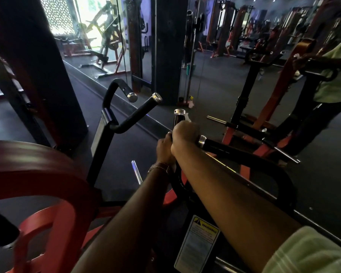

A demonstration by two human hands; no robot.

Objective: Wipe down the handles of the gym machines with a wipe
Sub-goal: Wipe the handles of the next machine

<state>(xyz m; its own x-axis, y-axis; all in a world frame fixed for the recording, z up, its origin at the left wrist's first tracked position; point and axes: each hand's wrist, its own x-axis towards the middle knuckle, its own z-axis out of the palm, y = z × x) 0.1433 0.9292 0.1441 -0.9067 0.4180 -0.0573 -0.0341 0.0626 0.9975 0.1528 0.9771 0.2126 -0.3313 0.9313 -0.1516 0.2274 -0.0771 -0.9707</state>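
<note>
A black handle point(178, 118) with a chrome end cap rises in the middle of the view. My right hand point(185, 134) is closed around it just below the cap, and a sliver of white wipe point(187, 116) pokes out above the fingers. My left hand point(164, 147) grips the same bar lower down, partly hidden behind the right. A second black grip point(215, 144) with a chrome collar runs off to the right from under my right hand. The machine's other pair of handles point(144, 109) stands free to the left.
A red padded rest point(37, 174) and red frame fill the lower left. A warning label point(197, 245) sits on the frame below my arms. Ahead is a mirror wall point(215, 75) reflecting the machine and a person in a green shirt. A dark pillar point(37, 66) stands left.
</note>
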